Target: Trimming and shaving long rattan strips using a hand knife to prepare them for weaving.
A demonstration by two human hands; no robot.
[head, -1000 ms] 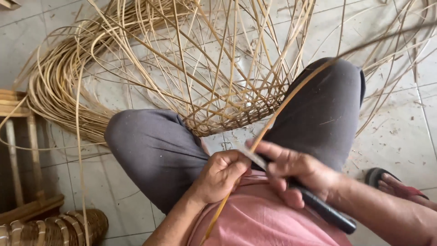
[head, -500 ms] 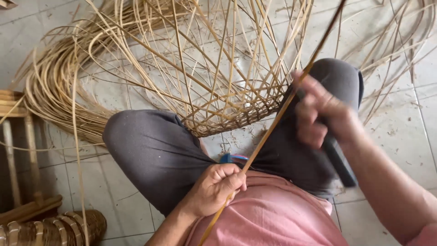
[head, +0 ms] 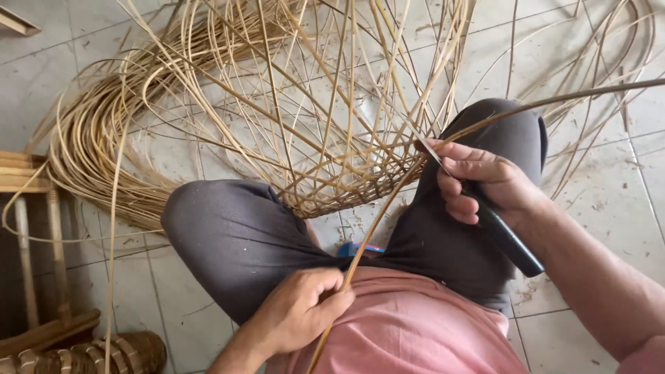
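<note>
Left hand (head: pixel 301 312) pinches the rattan strip (head: pixel 388 208), right hand (head: pixel 485 181) clamps the knife (head: pixel 499 232); a slip could nick fingers.

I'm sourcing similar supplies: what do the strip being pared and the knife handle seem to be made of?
The strip looks like rattan or split cane: pale tan, matte, fibrous, bending without kinking. The knife handle looks like black plastic or rubber with a smooth dull sheen; which one can't be told.

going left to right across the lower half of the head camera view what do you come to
wooden stool → woven basket → left knee → left hand pinching the rattan strip → right hand gripping a knife → right forearm
</note>
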